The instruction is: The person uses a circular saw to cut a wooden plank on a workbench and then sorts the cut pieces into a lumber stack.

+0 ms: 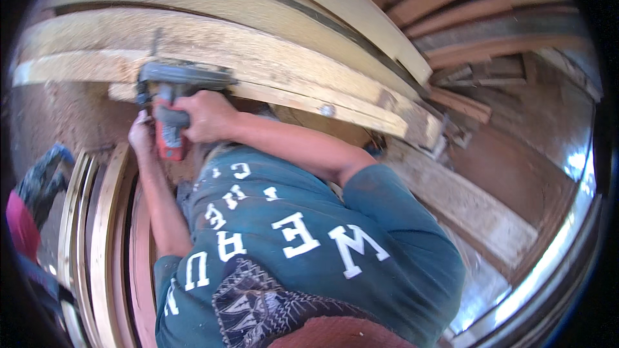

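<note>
Red-black power tool (188,75) gripped by right hand (207,116); left hand (142,136) close beside, hold unclear. Best kept steady, square to far timber (77,67).

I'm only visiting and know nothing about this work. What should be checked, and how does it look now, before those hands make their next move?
1. Right hand firmly around the handle of the tool: ok, it is wrapped around it.
2. Left hand well away from the tool's left end: looks not ok, it is close beside it.
3. Tool seated against the nearest board: cannot tell, contact is not clear.
4. Board held firmly: cannot tell, its supports are not clear here.
5. Cloth clear of the tool: ok, it lies over the shirt, apart from it.
</note>
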A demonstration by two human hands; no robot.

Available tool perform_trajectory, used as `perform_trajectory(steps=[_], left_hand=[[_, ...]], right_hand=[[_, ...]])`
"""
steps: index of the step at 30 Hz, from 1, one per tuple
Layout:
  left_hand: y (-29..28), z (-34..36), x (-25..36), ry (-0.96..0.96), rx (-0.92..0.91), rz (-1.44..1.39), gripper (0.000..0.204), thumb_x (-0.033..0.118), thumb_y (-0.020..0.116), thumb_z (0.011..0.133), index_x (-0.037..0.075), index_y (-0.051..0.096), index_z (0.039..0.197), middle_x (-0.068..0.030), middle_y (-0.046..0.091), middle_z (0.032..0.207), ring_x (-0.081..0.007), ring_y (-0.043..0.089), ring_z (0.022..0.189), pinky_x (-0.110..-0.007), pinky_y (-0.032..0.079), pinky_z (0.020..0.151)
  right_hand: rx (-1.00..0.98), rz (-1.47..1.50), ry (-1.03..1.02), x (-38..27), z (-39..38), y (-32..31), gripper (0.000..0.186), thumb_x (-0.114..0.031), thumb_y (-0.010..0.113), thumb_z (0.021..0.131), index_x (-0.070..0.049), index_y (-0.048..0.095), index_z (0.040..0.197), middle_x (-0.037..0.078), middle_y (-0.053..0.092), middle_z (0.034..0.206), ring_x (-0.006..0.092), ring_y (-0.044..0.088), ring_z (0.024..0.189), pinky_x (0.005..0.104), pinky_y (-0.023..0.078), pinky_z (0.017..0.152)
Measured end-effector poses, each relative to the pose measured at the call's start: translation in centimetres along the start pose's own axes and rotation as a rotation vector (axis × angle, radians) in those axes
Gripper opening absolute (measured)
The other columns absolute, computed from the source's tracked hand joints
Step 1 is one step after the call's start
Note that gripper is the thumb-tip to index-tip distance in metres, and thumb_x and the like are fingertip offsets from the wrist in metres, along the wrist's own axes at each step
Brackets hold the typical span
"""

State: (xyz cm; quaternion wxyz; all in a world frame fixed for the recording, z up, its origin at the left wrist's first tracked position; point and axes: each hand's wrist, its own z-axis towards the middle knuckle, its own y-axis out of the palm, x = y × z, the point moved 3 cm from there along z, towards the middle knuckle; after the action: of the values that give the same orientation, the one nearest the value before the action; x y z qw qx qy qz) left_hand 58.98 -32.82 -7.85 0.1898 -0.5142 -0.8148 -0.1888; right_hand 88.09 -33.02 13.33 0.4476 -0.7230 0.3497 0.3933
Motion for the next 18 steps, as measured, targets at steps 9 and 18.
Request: perform_trajectory(steps=[9,18], left_hand=[[-1.4,-5.2,10.1,0.075,-0.089,-0.064,0.034,0.028,0.052,0.11,0.0,0.068,0.12,-0.0146,0.073,0.106,-0.0313,0.073,0.093,-0.048,0.059,0.089],[-1.8,-4.9,7.7,0.205,0.171,0.108,0.023,0.026,0.072,0.102,0.006,0.074,0.09,-0.0004,0.064,0.073,-0.0123,0.056,0.061,-0.03,0.045,0.059]], right_hand=[[-0.07,0.022,-0.076,-5.5,5.5,3.7,0.045,-0.021,0.075,0.068,-0.011,0.076,0.111,0.025,0.075,0.094,0.0456,0.073,0.092,0.0556,0.059,0.083],[-0.002,-0.047,-0.051,-7.2,3.1,2.9,0.036,-0.019,0.08,0.076,-0.01,0.075,0.111,0.023,0.074,0.093,0.045,0.072,0.09,0.0504,0.058,0.078]])
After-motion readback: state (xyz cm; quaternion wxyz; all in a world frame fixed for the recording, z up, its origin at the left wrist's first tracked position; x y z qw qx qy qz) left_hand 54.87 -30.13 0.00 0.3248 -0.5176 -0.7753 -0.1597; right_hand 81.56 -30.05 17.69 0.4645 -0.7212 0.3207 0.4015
